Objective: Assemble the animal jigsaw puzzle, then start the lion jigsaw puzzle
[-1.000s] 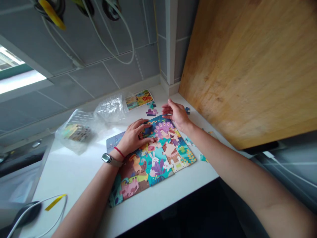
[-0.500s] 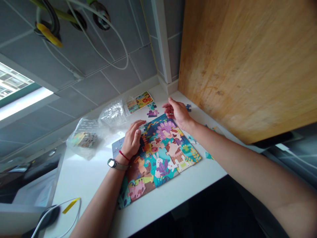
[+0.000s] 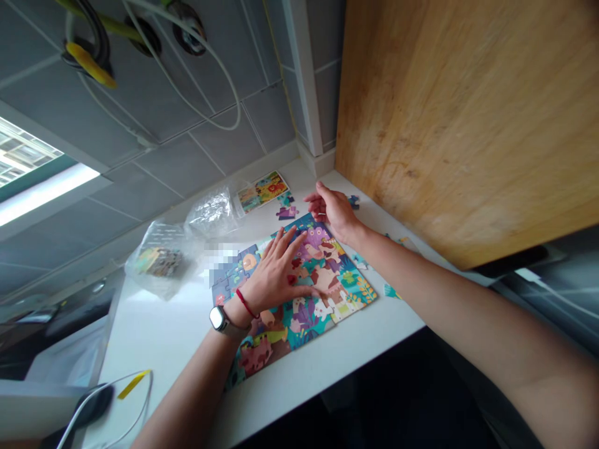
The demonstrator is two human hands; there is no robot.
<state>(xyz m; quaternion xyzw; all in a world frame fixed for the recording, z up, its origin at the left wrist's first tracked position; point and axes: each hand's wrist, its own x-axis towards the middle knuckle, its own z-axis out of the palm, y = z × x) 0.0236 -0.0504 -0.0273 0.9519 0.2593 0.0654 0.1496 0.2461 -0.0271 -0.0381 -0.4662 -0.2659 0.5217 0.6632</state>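
Observation:
A jigsaw puzzle (image 3: 349, 284) of colourful animals lies flat on the white table, its pieces joined in one sheet. My left hand (image 3: 279, 268) rests over the middle of it with fingers spread, covering part of the picture. At the puzzle's far right corner is my right hand (image 3: 334, 212), thumb raised and fingers loosely bent, with nothing seen in it. Just beyond the far edge are loose puzzle pieces (image 3: 286, 212). Another dark blue piece (image 3: 353, 201) shows behind my right hand, and a teal piece (image 3: 391, 291) sits below my right forearm.
Behind the puzzle lie a picture card (image 3: 262, 192) and a crumpled clear plastic bag (image 3: 213, 212). A second plastic bag (image 3: 161, 259) with puzzle pieces inside stands to the left. A wooden panel (image 3: 444, 125) borders the right side; a white cable (image 3: 148, 399) lies at the lower left.
My left hand has moved right from the puzzle's left part onto its middle, fingers now spread flat. The upper left pieces are now uncovered. My right hand has hardly moved.

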